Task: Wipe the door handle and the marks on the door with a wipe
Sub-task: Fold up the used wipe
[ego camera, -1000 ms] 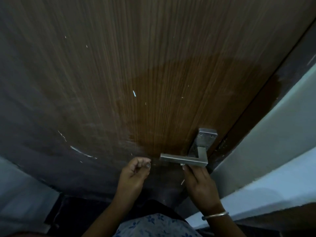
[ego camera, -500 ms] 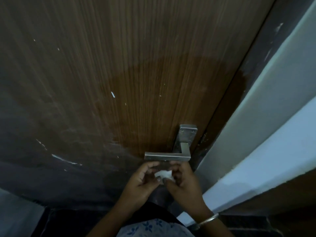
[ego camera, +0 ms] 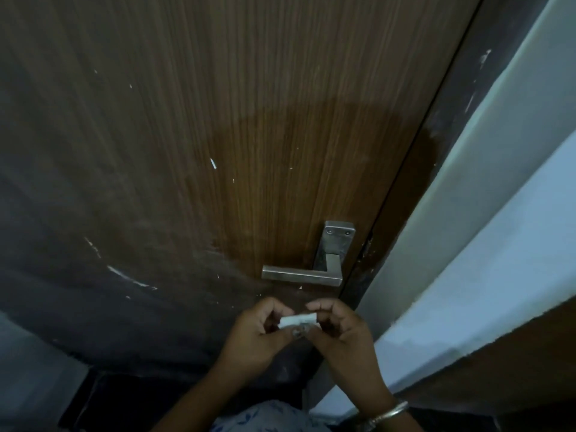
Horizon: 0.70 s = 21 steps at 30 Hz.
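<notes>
A brown wood-grain door [ego camera: 249,104] fills the view, with a darker patch above a steel lever handle [ego camera: 300,275] on its square plate near the right edge. White marks [ego camera: 213,163] dot the door; longer pale scratches [ego camera: 127,277] run at the lower left. Just below the handle, my left hand [ego camera: 257,333] and my right hand [ego camera: 339,332] pinch a small folded white wipe [ego camera: 298,320] between their fingertips, one at each end. Neither hand touches the handle or the door.
The dark door frame [ego camera: 448,98] runs up the right side, with a pale wall [ego camera: 498,244] beyond it. A dark floor strip lies at the bottom left. A metal bangle [ego camera: 386,414] sits on my right wrist.
My right hand left the handle's underside and met my left hand below it. The wipe now shows stretched between both hands. The view shifted so the handle sits higher.
</notes>
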Available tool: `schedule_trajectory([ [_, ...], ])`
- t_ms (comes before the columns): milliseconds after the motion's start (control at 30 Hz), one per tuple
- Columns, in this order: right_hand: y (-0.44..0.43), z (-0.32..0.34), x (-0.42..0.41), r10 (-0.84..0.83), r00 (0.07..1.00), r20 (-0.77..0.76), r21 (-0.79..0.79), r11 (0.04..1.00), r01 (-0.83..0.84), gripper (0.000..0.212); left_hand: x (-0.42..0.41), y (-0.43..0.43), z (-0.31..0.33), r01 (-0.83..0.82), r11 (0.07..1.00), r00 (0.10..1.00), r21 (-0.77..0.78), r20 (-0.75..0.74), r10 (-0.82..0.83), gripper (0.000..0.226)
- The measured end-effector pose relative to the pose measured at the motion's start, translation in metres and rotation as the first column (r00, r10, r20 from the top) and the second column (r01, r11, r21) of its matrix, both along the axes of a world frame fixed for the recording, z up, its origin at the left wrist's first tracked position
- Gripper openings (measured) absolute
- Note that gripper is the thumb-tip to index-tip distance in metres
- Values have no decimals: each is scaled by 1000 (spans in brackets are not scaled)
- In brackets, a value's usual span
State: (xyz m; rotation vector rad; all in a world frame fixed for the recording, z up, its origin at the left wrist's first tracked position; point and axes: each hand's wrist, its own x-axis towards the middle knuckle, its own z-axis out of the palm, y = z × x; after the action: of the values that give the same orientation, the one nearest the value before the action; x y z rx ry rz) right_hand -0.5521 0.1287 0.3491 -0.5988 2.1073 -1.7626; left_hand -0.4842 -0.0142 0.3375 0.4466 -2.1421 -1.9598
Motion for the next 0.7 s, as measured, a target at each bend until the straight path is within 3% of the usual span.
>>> schedule_trajectory([
  [167, 22, 10, 11, -34, 999, 2, -14, 999, 34, 29, 7, 26, 11, -67, 997, 996, 37, -60, 69, 25],
  [433, 82, 16, 49, -126, 908, 398, -177, 961, 211, 32, 38, 96, 13, 42, 995, 995, 95, -92, -33, 21],
  [533, 96, 16, 64, -155, 901, 405, -158, 959, 236, 27, 60, 114, 13, 63, 993, 996, 104, -73, -55, 18],
  [700, 106, 14, 94, -126, 942, 310, -60, 987, 152, 25, 95, 128, 13, -131, 990, 991, -59, -49, 128, 15],
])
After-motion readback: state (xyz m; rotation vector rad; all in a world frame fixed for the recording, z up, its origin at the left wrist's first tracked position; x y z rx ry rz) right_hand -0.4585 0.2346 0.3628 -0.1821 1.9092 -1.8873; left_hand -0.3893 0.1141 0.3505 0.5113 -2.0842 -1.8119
